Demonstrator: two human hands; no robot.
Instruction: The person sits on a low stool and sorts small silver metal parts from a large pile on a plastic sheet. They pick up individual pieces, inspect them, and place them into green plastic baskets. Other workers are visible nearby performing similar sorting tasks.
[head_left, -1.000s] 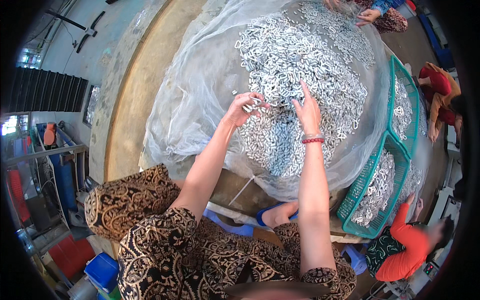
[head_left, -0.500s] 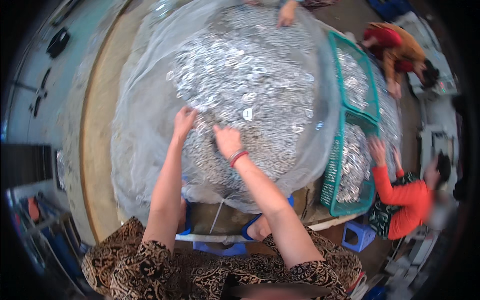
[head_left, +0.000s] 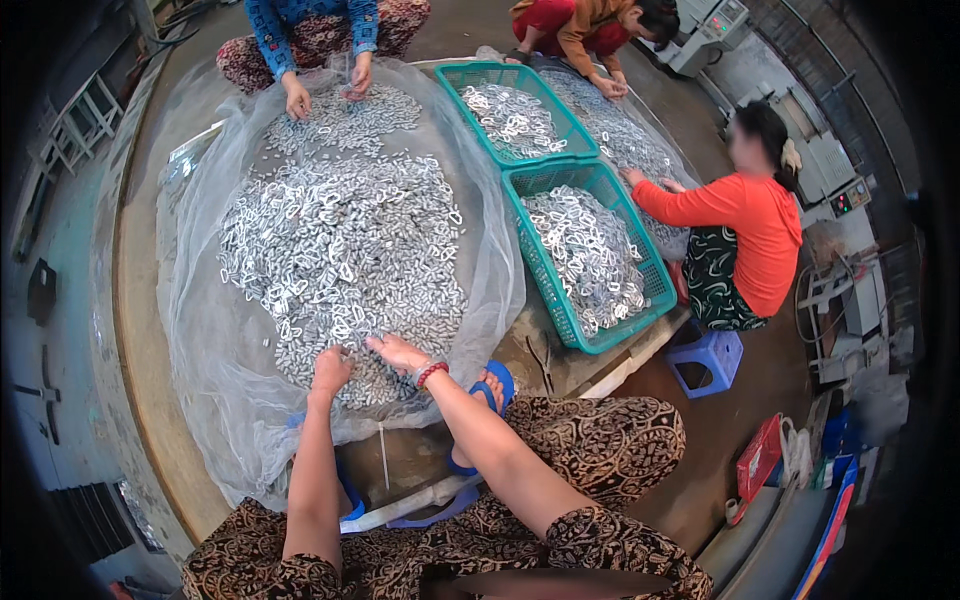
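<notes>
A broad heap of small silvery metal pieces [head_left: 350,230], oval rings mixed with short slugs, lies on a sheet of pale translucent mesh [head_left: 215,340]. At the heap's near edge, my left hand [head_left: 332,370] has its fingers curled inward among the pieces; what they hold, if anything, is too small to tell. Just right of it, my right hand [head_left: 400,354], with a red bead bracelet [head_left: 431,374] at the wrist, reaches over the pieces. Its fingers are stretched out and apart, touching the heap, with nothing visible held.
Two green plastic baskets [head_left: 556,290] of silvery rings stand to the right. A co-worker in blue [head_left: 312,30] handles pieces at the far side. Co-workers in orange [head_left: 735,205] and brown [head_left: 580,45] work at another heap [head_left: 625,135]. Pliers [head_left: 541,362] lie by the near basket.
The view has swung up and right, so the heap sits further left and the co-workers show more fully. My hands are now at the heap's near edge, the right one with its fingers spread.
</notes>
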